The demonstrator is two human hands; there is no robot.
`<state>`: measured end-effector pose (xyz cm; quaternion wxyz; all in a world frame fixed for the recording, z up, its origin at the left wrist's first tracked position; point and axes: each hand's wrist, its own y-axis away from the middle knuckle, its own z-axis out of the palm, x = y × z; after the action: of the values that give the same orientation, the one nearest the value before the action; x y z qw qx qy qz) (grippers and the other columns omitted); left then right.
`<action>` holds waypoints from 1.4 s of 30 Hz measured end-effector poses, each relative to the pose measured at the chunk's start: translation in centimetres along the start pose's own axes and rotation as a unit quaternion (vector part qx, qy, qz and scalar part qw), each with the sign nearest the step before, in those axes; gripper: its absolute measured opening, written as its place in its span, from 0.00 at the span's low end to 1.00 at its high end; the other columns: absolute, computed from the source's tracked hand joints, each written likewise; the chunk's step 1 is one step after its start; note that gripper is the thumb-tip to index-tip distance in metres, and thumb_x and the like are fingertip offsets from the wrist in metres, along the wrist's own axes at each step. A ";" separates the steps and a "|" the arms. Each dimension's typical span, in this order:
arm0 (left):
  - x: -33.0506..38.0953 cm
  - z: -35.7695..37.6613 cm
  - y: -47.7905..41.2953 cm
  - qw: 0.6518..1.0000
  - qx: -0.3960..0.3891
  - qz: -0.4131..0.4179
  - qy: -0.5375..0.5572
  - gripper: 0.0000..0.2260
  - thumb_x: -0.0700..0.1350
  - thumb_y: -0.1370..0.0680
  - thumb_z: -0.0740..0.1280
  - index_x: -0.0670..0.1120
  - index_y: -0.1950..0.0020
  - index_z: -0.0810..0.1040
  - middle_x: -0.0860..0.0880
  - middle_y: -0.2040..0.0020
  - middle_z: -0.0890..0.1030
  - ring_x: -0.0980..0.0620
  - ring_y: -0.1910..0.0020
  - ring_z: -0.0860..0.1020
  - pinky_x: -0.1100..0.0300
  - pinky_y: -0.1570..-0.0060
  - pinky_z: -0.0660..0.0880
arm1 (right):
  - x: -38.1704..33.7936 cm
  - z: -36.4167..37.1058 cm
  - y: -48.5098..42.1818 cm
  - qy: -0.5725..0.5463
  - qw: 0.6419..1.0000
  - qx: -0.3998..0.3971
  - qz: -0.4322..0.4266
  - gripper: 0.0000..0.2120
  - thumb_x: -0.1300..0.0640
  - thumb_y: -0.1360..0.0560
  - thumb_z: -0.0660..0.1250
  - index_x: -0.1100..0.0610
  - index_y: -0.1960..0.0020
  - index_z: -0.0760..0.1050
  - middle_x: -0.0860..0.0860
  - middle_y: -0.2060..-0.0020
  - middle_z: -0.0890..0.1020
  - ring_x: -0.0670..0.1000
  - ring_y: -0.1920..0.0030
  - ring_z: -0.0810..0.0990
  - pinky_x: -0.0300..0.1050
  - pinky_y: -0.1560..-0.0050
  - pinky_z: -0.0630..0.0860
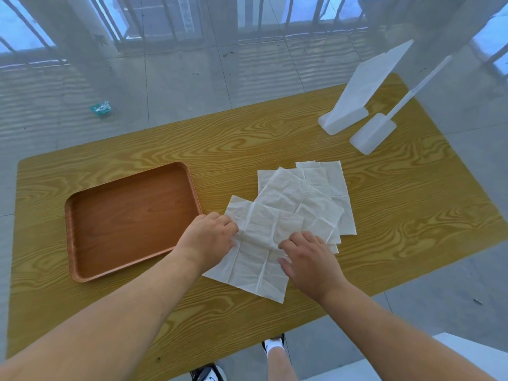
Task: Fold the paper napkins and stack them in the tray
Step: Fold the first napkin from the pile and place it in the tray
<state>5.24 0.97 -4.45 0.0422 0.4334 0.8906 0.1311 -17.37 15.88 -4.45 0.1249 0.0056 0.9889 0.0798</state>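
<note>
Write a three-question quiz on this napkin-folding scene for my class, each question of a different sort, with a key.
1. True or false: the tray already holds folded napkins.
2. Which hand is nearer the tray? A) left hand B) right hand
3. Fill in: both hands rest on the nearest napkin, which lies ____ on the table.

Key: 1 false; 2 A; 3 unfolded.

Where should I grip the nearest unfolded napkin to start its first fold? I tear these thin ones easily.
Probably take the nearest napkin by its two near corners, coming in from the near table edge. It lies flat and open on top of the others, its near half resting on bare wood, and its pressed creases mark the fold line. The left hand and right hand already rest on it.
</note>
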 end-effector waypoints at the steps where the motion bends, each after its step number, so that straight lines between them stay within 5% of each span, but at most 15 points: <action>1: 0.0 0.0 0.0 1.000 0.002 -0.013 0.007 0.16 0.58 0.16 0.60 0.52 0.34 0.77 0.54 0.38 0.80 0.50 0.42 0.77 0.54 0.43 0.75 | 0.0 0.1 0.0 -0.005 1.000 0.003 0.022 0.11 0.47 0.21 0.69 0.53 0.44 0.81 0.49 0.51 0.81 0.53 0.49 0.78 0.50 0.45 0.77; 7: 0.1 0.0 0.3 0.979 0.004 -0.203 0.032 0.25 0.72 0.23 0.61 0.50 0.45 0.78 0.52 0.49 0.77 0.51 0.51 0.73 0.55 0.50 0.75 | 0.2 0.1 -0.5 -0.068 0.973 -0.012 0.219 0.21 0.32 0.25 0.67 0.50 0.47 0.75 0.45 0.54 0.79 0.49 0.52 0.75 0.45 0.47 0.75; 14: -0.2 -0.9 -0.9 0.945 0.059 -0.250 0.200 0.26 0.65 0.22 0.69 0.47 0.33 0.77 0.49 0.39 0.79 0.48 0.40 0.76 0.51 0.41 0.76 | 0.2 -0.6 -2.8 -0.203 0.925 0.031 0.319 0.31 0.38 0.27 0.74 0.56 0.32 0.72 0.50 0.41 0.80 0.54 0.38 0.77 0.50 0.39 0.75; 23: -1.8 -3.9 -8.0 0.982 -0.062 -0.125 0.128 0.27 0.58 0.20 0.70 0.50 0.24 0.70 0.47 0.26 0.72 0.44 0.27 0.68 0.45 0.30 0.71 | 3.6 -2.5 -6.8 -0.158 0.952 -0.069 0.252 0.11 0.50 0.23 0.69 0.51 0.43 0.77 0.48 0.48 0.78 0.52 0.45 0.73 0.48 0.49 0.72; 28: -1.6 -3.3 -9.1 0.982 -0.109 -0.116 0.097 0.14 0.56 0.19 0.69 0.52 0.37 0.78 0.48 0.35 0.76 0.44 0.34 0.73 0.47 0.34 0.74 | 3.8 -2.5 -7.3 -0.135 0.964 -0.084 0.214 0.03 0.54 0.23 0.66 0.52 0.55 0.75 0.48 0.56 0.77 0.54 0.49 0.76 0.49 0.53 0.74; 31: -2.0 -3.4 -8.2 0.979 -0.075 -0.114 0.152 0.01 0.49 0.20 0.68 0.55 0.51 0.77 0.52 0.45 0.79 0.47 0.42 0.77 0.55 0.47 0.74 | 3.5 -3.0 -7.1 -0.146 0.972 -0.057 0.173 0.01 0.55 0.24 0.66 0.50 0.54 0.74 0.47 0.56 0.77 0.52 0.50 0.75 0.45 0.53 0.71; 35: -2.4 -3.4 -4.8 0.955 0.004 -0.134 0.263 0.06 0.45 0.24 0.67 0.57 0.53 0.74 0.59 0.56 0.79 0.52 0.55 0.80 0.59 0.63 0.71 | 2.4 -3.9 -5.4 -0.183 0.976 0.010 0.115 0.04 0.56 0.23 0.68 0.49 0.53 0.74 0.44 0.56 0.79 0.49 0.51 0.74 0.43 0.52 0.70; 38: -2.3 -3.3 -2.6 0.958 0.022 -0.104 0.266 0.18 0.51 0.24 0.71 0.56 0.36 0.73 0.58 0.41 0.78 0.53 0.39 0.76 0.57 0.46 0.75 | 1.1 -4.1 -3.4 -0.171 0.983 0.030 0.063 0.04 0.56 0.23 0.69 0.49 0.52 0.74 0.42 0.57 0.79 0.47 0.50 0.74 0.44 0.52 0.75; 42: -1.6 -4.4 -1.8 0.979 -0.001 -0.030 0.203 0.42 0.56 0.26 0.75 0.58 0.18 0.55 0.54 0.19 0.62 0.49 0.21 0.59 0.51 0.25 0.62 | -0.2 -3.9 -1.1 -0.146 0.988 0.035 -0.022 0.06 0.58 0.24 0.71 0.51 0.52 0.75 0.44 0.54 0.82 0.48 0.47 0.77 0.46 0.49 0.78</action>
<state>4.05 -2.20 -0.71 -0.1350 0.3706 0.8933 0.2157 -18.11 14.20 -0.82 0.2698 -0.0004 0.9621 0.0407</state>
